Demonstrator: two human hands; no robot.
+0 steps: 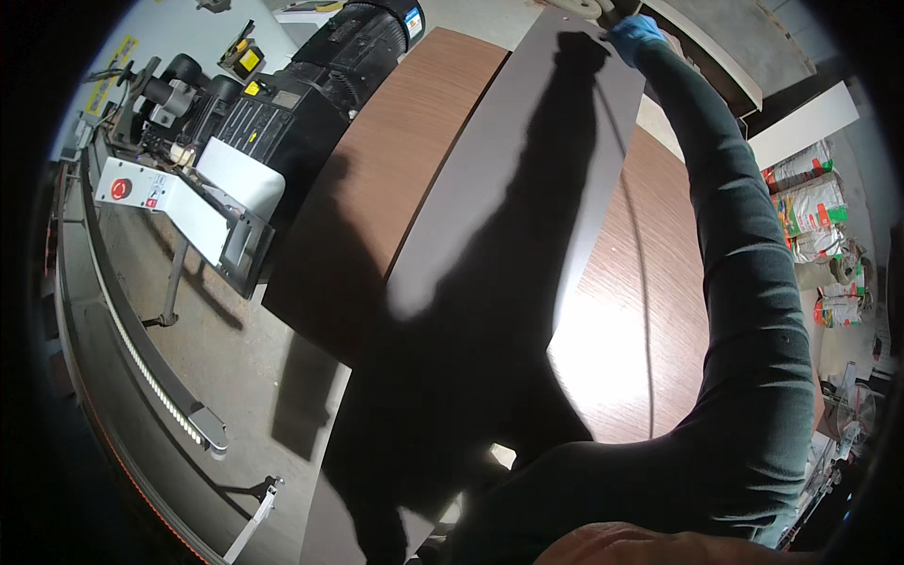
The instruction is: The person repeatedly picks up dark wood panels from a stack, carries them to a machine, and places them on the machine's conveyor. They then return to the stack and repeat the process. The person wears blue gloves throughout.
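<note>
Head view shows a long, part-shadowed grey panel (485,231).

No wording can be made out with certainty; the marks are small or blurred. A blue-and-white label (413,23) sits on the end of the black motor (353,56). Yellow stickers (249,59) mark the small box and dark machine parts, and a long yellow strip (111,75) runs down the white housing (155,38). The white control panel (138,185) bears small symbols and a red square label (152,202). Printed bags (812,205) show red, green and white packaging.
</note>
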